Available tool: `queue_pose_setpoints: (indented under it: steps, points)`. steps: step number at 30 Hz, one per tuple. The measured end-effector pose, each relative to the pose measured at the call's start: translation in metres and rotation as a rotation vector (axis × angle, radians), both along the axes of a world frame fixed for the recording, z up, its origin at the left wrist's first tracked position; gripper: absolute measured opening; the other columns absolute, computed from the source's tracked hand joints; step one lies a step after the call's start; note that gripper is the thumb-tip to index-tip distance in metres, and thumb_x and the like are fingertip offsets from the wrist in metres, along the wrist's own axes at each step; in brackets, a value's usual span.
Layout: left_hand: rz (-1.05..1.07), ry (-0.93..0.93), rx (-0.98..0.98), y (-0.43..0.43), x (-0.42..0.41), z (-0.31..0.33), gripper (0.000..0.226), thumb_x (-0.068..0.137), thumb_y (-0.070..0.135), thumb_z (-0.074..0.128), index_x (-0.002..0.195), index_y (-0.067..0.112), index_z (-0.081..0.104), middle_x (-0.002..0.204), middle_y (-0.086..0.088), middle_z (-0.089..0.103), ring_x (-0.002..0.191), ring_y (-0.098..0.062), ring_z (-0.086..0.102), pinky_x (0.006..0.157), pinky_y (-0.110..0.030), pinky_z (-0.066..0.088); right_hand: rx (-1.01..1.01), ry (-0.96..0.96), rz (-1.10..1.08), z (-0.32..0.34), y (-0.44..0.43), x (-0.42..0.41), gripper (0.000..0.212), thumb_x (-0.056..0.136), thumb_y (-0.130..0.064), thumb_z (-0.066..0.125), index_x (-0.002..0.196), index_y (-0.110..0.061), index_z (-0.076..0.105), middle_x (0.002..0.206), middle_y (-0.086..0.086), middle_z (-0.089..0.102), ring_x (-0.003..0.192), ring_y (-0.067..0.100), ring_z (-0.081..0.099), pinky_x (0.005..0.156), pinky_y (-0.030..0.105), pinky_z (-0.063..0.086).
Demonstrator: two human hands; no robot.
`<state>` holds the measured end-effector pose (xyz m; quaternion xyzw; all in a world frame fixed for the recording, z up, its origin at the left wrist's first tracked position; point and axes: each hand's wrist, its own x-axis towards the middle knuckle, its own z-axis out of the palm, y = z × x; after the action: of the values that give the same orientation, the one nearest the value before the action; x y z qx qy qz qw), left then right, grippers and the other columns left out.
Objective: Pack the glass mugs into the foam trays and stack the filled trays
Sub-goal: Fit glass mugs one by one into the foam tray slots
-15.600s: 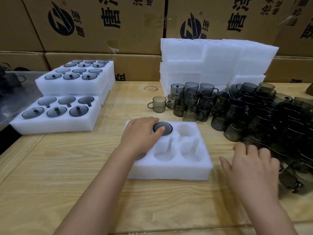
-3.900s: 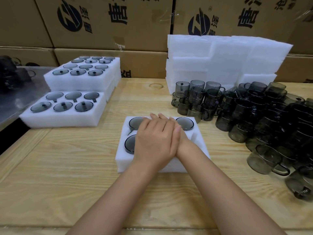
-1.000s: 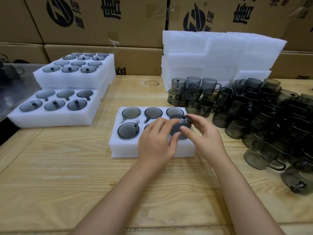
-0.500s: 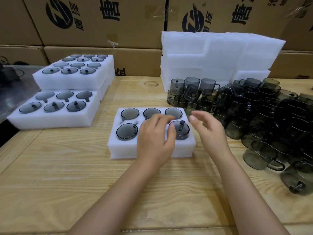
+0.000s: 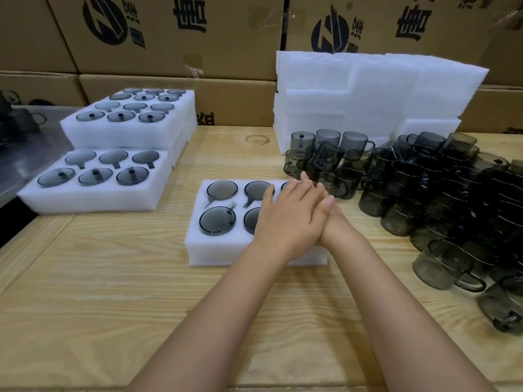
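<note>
beneath left hand's (image 5: 288,219) fingers (image 5: 294,193) lies the foam tray (image 5: 215,250), seemingly pressed.

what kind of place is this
Probably a packing or warehouse area: stacked brown printed cardboard cartons, a pile of white foam trays and dozens of loose smoky grey glass mugs.

View count: one, head-worn, wide-angle.
Position: above near edge of wooden table (image 5: 85,278), at wearer's head height.
Facing: forward and down.
Range: close. Foam tray (image 5: 220,250) near frame centre, within arm's reach. Forearms (image 5: 226,306) enter from bottom edge.
Far limit: cardboard boxes (image 5: 198,52) across top.
Right edge: cuts through loose mugs (image 5: 452,193).
Distortion: table edge lines bowed toward frame edges.
</note>
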<state>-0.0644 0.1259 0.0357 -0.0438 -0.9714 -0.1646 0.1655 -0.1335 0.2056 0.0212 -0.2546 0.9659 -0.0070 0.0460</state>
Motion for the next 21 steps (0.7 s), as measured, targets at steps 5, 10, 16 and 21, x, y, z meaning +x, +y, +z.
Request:
queue_pose_setpoints:
  steps: [5, 10, 16, 21]
  points:
    - [0.131, 0.404, -0.088, -0.029, 0.032, 0.0, 0.051, 0.094, 0.042, 0.031, 0.12, 0.011, 0.062, 0.128, -0.007, 0.061, 0.122, -0.021, 0.054, 0.113, -0.047, 0.018, -0.874, -0.143, -0.191, -0.004, 0.008, 0.021, 0.062, 0.094, -0.038, 0.049, 0.148, -0.023, 0.024, 0.156, 0.0, 0.021, 0.141, 0.017, 0.023, 0.112, 0.034, 0.024]
    - [0.591, 0.272, 0.509, -0.107, 0.059, -0.014, 0.062, 0.091, 0.053, 0.026, 0.128, 0.011, 0.053, 0.128, -0.008, 0.059, 0.121, -0.028, 0.05, 0.11, -0.045, 0.025, -1.44, -0.525, -0.457, -0.014, 0.018, 0.036, 0.034, 0.089, -0.047, 0.054, 0.115, -0.027, 0.061, 0.112, -0.007, 0.068, 0.096, 0.006, 0.065, 0.079, 0.029, 0.049]
    - [0.472, 0.065, 1.121, -0.124, 0.073, -0.032, 0.057, 0.079, 0.072, 0.039, 0.078, 0.026, 0.073, 0.087, 0.011, 0.072, 0.09, -0.013, 0.064, 0.075, -0.032, 0.045, -1.635, -0.775, -0.25, -0.014, 0.024, 0.04, 0.047, 0.082, -0.044, 0.06, 0.122, -0.02, 0.062, 0.114, 0.005, 0.069, 0.107, 0.023, 0.065, 0.089, 0.037, 0.052]
    - [0.273, 0.205, 1.402, -0.119, 0.069, -0.024, 0.041, 0.073, 0.06, 0.058, 0.096, 0.03, 0.074, 0.107, 0.006, 0.072, 0.108, -0.018, 0.064, 0.1, -0.045, 0.045, -1.817, -0.748, -0.095, -0.009, 0.014, 0.045, 0.045, 0.092, -0.021, 0.045, 0.136, -0.03, 0.047, 0.127, -0.002, 0.062, 0.113, 0.017, 0.061, 0.088, 0.031, 0.054]
